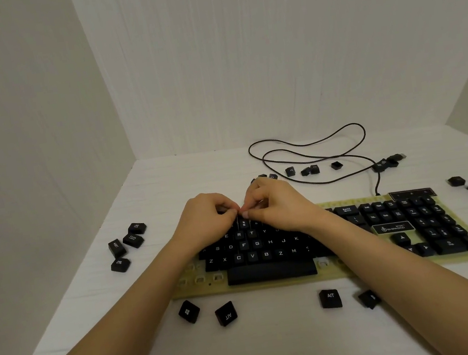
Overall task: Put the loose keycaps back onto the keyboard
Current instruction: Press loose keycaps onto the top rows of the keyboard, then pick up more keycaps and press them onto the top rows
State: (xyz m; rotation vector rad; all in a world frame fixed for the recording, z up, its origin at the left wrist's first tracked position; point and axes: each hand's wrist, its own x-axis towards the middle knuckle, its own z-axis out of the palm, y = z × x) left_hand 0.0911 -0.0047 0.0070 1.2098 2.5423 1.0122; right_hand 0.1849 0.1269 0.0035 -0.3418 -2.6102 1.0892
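Two hands (pixel 206 221) (pixel 279 207), fingers (pixel 229 215) curled, grip unclear, over one keyboard (pixel 271 272); four keycaps (pixel 133 240) left, four keycaps (pixel 225 313) in front.

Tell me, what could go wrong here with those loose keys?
The right forearm partly hides a loose keycap and could sweep it away. Two ALT keycaps look alike and might be swapped. The left hand and right hand cover the spot they work on, so a cap may seat crooked.

Perhaps a recording booth, bare white walls (pixel 238 55); white table (pixel 184 178)
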